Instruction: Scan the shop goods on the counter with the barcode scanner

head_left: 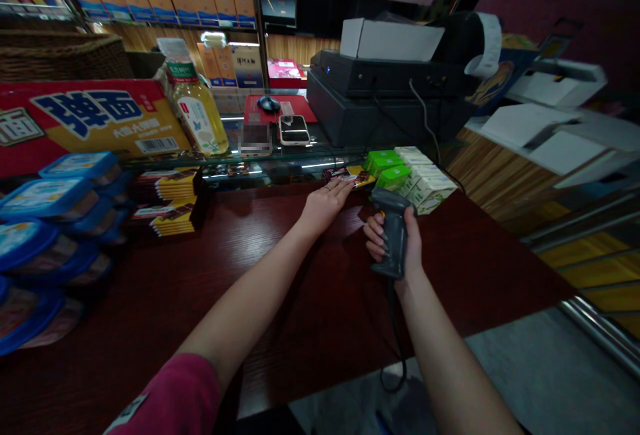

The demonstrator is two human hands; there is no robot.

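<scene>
Sitting just beyond the scanner [396, 238] are green packs [393, 177]

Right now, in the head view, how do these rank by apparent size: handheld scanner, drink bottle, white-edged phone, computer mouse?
Drink bottle
Handheld scanner, partly covered by the right hand
White-edged phone
Computer mouse

Straight to the sleeve [175, 395]: deep pink, short, hem circling the left arm [250, 308]. Low on the sleeve's outer edge, a small pale patch [129, 413], marking too small to read! Beyond the sleeve, left arm and left hand [325, 208] are bare; to its right, another bare forearm [445, 348].
</scene>
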